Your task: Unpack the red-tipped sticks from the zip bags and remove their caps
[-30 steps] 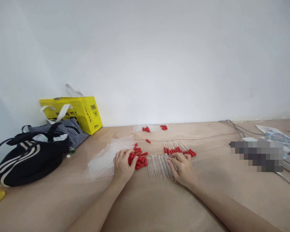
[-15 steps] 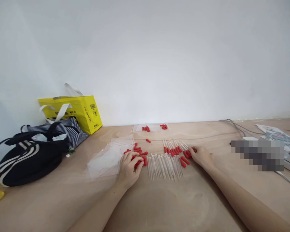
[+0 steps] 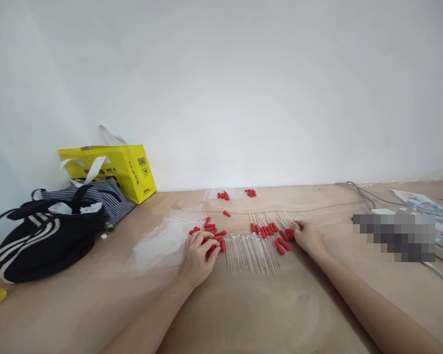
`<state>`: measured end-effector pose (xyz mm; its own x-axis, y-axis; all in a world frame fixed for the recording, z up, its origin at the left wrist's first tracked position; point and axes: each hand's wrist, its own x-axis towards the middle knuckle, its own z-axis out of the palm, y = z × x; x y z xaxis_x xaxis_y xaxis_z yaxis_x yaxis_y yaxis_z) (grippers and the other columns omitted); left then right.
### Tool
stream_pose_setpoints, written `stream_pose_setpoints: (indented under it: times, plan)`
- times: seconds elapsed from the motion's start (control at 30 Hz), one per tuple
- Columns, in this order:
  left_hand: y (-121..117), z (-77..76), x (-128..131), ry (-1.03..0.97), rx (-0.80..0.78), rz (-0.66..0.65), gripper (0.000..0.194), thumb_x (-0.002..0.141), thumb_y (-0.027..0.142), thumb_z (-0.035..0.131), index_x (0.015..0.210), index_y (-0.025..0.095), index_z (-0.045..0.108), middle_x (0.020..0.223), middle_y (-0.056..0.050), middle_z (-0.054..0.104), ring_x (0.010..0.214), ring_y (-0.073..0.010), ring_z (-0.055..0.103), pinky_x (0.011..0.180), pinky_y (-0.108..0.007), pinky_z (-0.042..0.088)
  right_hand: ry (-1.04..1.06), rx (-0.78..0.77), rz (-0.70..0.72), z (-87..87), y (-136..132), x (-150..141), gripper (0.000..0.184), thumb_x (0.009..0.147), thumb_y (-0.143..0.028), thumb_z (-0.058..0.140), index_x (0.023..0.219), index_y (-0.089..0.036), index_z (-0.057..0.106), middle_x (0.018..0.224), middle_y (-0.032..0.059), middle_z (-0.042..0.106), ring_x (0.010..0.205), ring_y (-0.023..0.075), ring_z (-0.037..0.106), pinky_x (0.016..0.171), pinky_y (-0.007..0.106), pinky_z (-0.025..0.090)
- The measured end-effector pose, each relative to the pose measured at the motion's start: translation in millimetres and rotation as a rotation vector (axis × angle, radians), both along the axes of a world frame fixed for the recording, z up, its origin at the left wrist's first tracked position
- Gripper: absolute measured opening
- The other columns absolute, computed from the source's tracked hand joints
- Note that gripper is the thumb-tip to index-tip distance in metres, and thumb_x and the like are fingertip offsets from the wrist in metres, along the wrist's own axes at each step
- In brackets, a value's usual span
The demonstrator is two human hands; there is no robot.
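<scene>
My left hand (image 3: 200,258) rests on a pile of red rubber bulbs (image 3: 209,227), its thumb and fingers curled round a bulb partly hidden beneath them. Beside it lies a row of clear pipette tubes (image 3: 249,255). Behind these is a fanned row of droppers (image 3: 268,229), thin tubes with red bulbs on their near ends. My right hand (image 3: 308,237) is at the row's right end, fingertips pinched at the bulb of the outermost dropper (image 3: 290,233); the fingers cover part of it. Two red-bulbed pieces (image 3: 280,246) lie just in front.
Clear plastic bags (image 3: 162,241) lie left of the bulbs. A bag with red-bulbed droppers (image 3: 231,195) lies near the wall. At left stand a yellow bag (image 3: 133,172), a striped bag (image 3: 114,196) and a black bag (image 3: 51,246). Cables (image 3: 362,194) and a blurred-out object (image 3: 395,238) are at right.
My right hand has shifted slightly to the right, and the outermost dropper's tube now shows more plainly beside its fingertips. My left hand stays on the bulbs.
</scene>
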<state>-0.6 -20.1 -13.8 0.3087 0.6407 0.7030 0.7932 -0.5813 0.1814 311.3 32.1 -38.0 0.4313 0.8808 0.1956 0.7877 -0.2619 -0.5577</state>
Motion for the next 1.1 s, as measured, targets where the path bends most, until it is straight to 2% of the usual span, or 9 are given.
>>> stream_pose_setpoints:
  times: [0.2, 0.43, 0.53, 0.67, 0.8, 0.9, 1.0, 1.1]
  plan:
    - [-2, 1.1, 1, -0.003, -0.036, -0.053, 0.010, 0.078, 0.018, 0.050, 0.073, 0.020, 0.059, 0.084, -0.003, 0.057, 0.086, -0.0188, 0.050, 0.079, -0.037, 0.038, 0.043, 0.166, 0.076, -1.1, -3, -10, 0.036, 0.082, -0.033, 0.031, 0.095, -0.016, 0.060, 0.089, 0.0121, 0.063, 0.086, 0.0255, 0.056, 0.077, 0.041, 0.035]
    - [-1, 1.2, 2, 0.006, -0.041, -0.069, 0.009, 0.077, 0.018, 0.051, 0.073, 0.020, 0.059, 0.082, -0.002, 0.058, 0.082, -0.0177, 0.051, 0.077, -0.036, 0.037, 0.141, 0.331, 0.314, -4.8, -11, -31, 0.031, 0.081, -0.039, 0.035, 0.089, -0.014, 0.052, 0.077, 0.0071, 0.061, 0.062, 0.0155, 0.054, 0.058, 0.027, 0.041]
    - [-1, 0.2, 2, 0.011, -0.043, -0.073, 0.010, 0.078, 0.019, 0.051, 0.074, 0.020, 0.059, 0.082, -0.002, 0.058, 0.083, -0.0176, 0.051, 0.077, -0.036, 0.037, 0.123, 0.428, 0.374, -0.8, -19, -37, 0.028, 0.080, -0.042, 0.040, 0.083, -0.017, 0.052, 0.071, 0.0039, 0.060, 0.056, 0.0137, 0.051, 0.060, 0.028, 0.040]
    - [0, -1.2, 0, 0.002, -0.064, -0.079, 0.009, 0.079, 0.019, 0.051, 0.075, 0.020, 0.059, 0.083, -0.002, 0.058, 0.085, -0.0182, 0.051, 0.078, -0.037, 0.037, 0.106, 0.532, 0.431, 5.3, -30, -43, 0.025, 0.079, -0.041, 0.043, 0.083, -0.017, 0.051, 0.071, 0.0030, 0.057, 0.060, 0.0141, 0.050, 0.065, 0.031, 0.038]
    - [-1, -1.5, 3, -0.013, -0.122, -0.123, 0.017, 0.081, 0.022, 0.049, 0.096, 0.021, 0.057, 0.095, -0.004, 0.058, 0.094, -0.0190, 0.049, 0.084, -0.037, 0.037, 0.413, 0.479, 0.708, 7.4, -41, -59, 0.022, 0.084, -0.037, 0.039, 0.092, -0.018, 0.047, 0.077, 0.0039, 0.054, 0.066, 0.0138, 0.050, 0.061, 0.027, 0.041]
    - [-10, -1.1, 12, 0.011, -0.186, -0.187, 0.027, 0.083, 0.028, 0.048, 0.109, 0.022, 0.052, 0.104, -0.005, 0.057, 0.099, -0.0197, 0.047, 0.086, -0.037, 0.036, 0.585, 0.384, 0.896, 8.1, -56, -78, 0.016, 0.084, -0.035, 0.041, 0.086, -0.019, 0.046, 0.074, 0.0014, 0.051, 0.064, 0.0115, 0.049, 0.060, 0.024, 0.042]
    - [-22, -1.5, 26, 0.045, -0.239, -0.279, 0.031, 0.084, 0.034, 0.047, 0.111, 0.021, 0.051, 0.102, -0.006, 0.059, 0.098, -0.0201, 0.048, 0.083, -0.036, 0.037, 0.673, 0.273, 0.993, 9.9, -72, -94, 0.014, 0.082, -0.033, 0.048, 0.082, -0.019, 0.049, 0.075, 0.0009, 0.053, 0.067, 0.0110, 0.051, 0.061, 0.023, 0.042]
    - [-28, -3.8, 36, 0.024, -0.226, -0.317, 0.028, 0.084, 0.036, 0.047, 0.105, 0.020, 0.055, 0.089, -0.004, 0.063, 0.087, -0.0188, 0.051, 0.074, -0.033, 0.038, 0.752, 0.213, 1.006, 10.9, -80, -101, 0.016, 0.077, -0.035, 0.054, 0.081, -0.019, 0.054, 0.077, 0.0018, 0.059, 0.072, 0.0129, 0.055, 0.065, 0.025, 0.044]
